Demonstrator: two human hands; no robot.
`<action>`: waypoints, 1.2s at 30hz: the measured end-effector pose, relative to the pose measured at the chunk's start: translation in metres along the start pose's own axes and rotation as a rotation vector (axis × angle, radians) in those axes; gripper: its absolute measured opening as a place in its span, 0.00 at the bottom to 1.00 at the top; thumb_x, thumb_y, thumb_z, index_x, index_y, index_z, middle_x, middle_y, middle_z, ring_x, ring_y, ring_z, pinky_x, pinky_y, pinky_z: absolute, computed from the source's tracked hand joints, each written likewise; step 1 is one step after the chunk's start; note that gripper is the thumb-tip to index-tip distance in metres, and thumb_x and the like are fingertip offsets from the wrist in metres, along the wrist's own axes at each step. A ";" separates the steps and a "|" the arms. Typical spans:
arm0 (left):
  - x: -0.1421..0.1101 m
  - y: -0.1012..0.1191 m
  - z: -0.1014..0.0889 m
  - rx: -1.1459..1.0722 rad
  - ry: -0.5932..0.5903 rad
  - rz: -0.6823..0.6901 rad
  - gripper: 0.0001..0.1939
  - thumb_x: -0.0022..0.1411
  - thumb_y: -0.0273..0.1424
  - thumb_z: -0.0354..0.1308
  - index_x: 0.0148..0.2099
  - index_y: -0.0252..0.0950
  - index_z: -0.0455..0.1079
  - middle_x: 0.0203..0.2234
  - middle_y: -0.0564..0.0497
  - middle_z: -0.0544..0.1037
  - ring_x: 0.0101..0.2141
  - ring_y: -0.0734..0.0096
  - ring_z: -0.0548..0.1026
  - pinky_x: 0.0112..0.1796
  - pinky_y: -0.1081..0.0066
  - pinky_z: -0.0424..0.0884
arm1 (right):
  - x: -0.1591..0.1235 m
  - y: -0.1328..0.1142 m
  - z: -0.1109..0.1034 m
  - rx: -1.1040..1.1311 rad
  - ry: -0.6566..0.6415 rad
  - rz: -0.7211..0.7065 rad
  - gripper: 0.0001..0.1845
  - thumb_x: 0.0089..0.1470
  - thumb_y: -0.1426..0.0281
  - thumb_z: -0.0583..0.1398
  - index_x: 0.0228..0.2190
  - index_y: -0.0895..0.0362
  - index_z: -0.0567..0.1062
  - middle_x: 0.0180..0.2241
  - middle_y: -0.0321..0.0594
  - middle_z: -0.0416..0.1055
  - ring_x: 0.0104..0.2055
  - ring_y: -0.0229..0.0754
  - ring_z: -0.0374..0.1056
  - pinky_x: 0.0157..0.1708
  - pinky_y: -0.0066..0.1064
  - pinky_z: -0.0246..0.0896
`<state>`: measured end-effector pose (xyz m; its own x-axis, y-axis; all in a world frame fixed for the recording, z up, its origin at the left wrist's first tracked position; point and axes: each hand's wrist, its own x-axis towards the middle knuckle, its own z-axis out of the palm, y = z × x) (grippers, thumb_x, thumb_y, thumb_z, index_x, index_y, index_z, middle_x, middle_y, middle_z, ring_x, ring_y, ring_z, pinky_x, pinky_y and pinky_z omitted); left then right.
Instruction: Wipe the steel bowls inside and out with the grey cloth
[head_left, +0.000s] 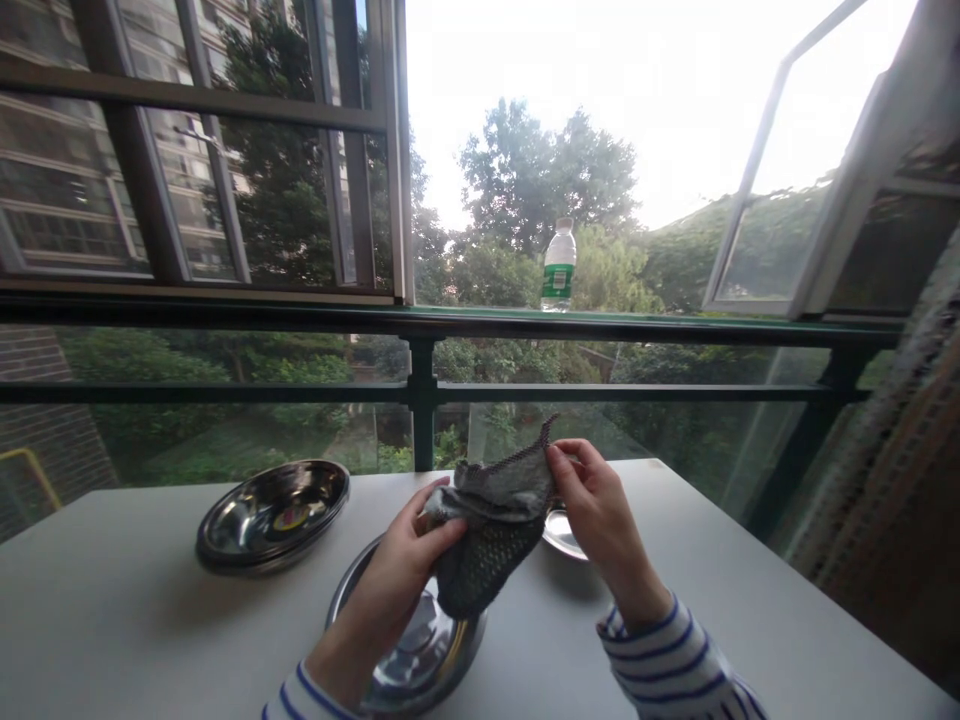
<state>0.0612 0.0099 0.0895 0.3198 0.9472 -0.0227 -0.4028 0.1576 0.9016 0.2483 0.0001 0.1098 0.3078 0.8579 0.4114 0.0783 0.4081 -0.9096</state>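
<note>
A dark grey cloth [499,530] with a pale dotted pattern is stretched between my two hands, partly folded, above a shiny steel bowl [420,660]. My left hand [409,545] pinches its left edge, thumb on top. At the upper right corner, my right hand [589,490] grips it between thumb and fingers, and a thin tip of the cloth sticks up there. The cloth and my left forearm hide part of the bowl. Behind my right hand lies a small steel dish [566,538], partly covered from view.
Stacked steel bowls [262,555] with a yellow sticker inside stand at the left on the white table [135,620]. Beyond the table's far edge runs a dark green railing [300,393]. A water bottle [559,272] with a green label stands on the window ledge between open windows.
</note>
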 end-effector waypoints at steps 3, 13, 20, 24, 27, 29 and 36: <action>0.003 0.001 -0.002 -0.029 0.048 0.003 0.21 0.49 0.25 0.62 0.48 0.34 0.67 0.36 0.46 0.80 0.38 0.64 0.77 0.40 0.70 0.71 | 0.004 0.000 -0.004 0.010 0.067 0.028 0.22 0.47 0.50 0.59 0.32 0.56 0.66 0.22 0.34 0.68 0.23 0.39 0.65 0.19 0.28 0.61; 0.004 0.011 0.002 -0.054 0.253 0.017 0.13 0.55 0.26 0.58 0.44 0.35 0.72 0.29 0.47 0.81 0.32 0.63 0.79 0.31 0.69 0.75 | 0.006 0.001 -0.015 -0.222 0.130 -0.040 0.25 0.48 0.57 0.60 0.44 0.57 0.64 0.40 0.47 0.71 0.41 0.50 0.68 0.39 0.43 0.65; 0.005 0.011 -0.003 -0.016 0.212 0.087 0.14 0.50 0.30 0.63 0.41 0.34 0.74 0.28 0.50 0.81 0.33 0.65 0.78 0.34 0.71 0.74 | -0.015 -0.009 -0.004 -0.683 -0.298 -0.362 0.26 0.49 0.65 0.61 0.51 0.49 0.67 0.52 0.42 0.67 0.55 0.52 0.59 0.58 0.50 0.41; 0.004 0.015 -0.006 -0.036 0.168 0.052 0.16 0.49 0.31 0.64 0.42 0.33 0.74 0.23 0.50 0.80 0.28 0.64 0.78 0.29 0.70 0.74 | -0.013 -0.002 0.005 -0.621 -0.521 -0.219 0.17 0.51 0.70 0.58 0.45 0.49 0.73 0.39 0.38 0.75 0.42 0.48 0.68 0.46 0.41 0.58; 0.005 0.018 -0.008 -0.024 0.212 0.062 0.13 0.51 0.29 0.62 0.41 0.33 0.74 0.23 0.50 0.80 0.26 0.66 0.78 0.27 0.72 0.73 | -0.008 0.000 0.002 -0.487 -0.505 -0.151 0.13 0.55 0.70 0.54 0.39 0.52 0.76 0.33 0.36 0.75 0.36 0.43 0.69 0.36 0.32 0.60; 0.006 0.021 -0.011 -0.008 0.250 0.079 0.12 0.51 0.28 0.61 0.40 0.32 0.74 0.25 0.49 0.80 0.26 0.67 0.78 0.26 0.73 0.73 | -0.005 -0.001 -0.003 -0.412 -0.459 -0.108 0.12 0.55 0.67 0.55 0.36 0.55 0.77 0.31 0.36 0.74 0.34 0.42 0.67 0.34 0.29 0.59; 0.000 0.034 -0.021 0.009 0.152 0.050 0.14 0.48 0.27 0.63 0.40 0.33 0.74 0.27 0.49 0.81 0.24 0.68 0.77 0.26 0.73 0.73 | 0.001 -0.004 -0.014 -0.156 -0.336 0.104 0.19 0.49 0.55 0.59 0.26 0.60 0.75 0.23 0.35 0.68 0.26 0.36 0.61 0.24 0.26 0.53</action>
<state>0.0294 0.0209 0.1109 0.1661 0.9852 -0.0420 -0.4069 0.1072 0.9072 0.2612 -0.0046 0.1135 -0.0042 0.9572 0.2895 0.2146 0.2836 -0.9346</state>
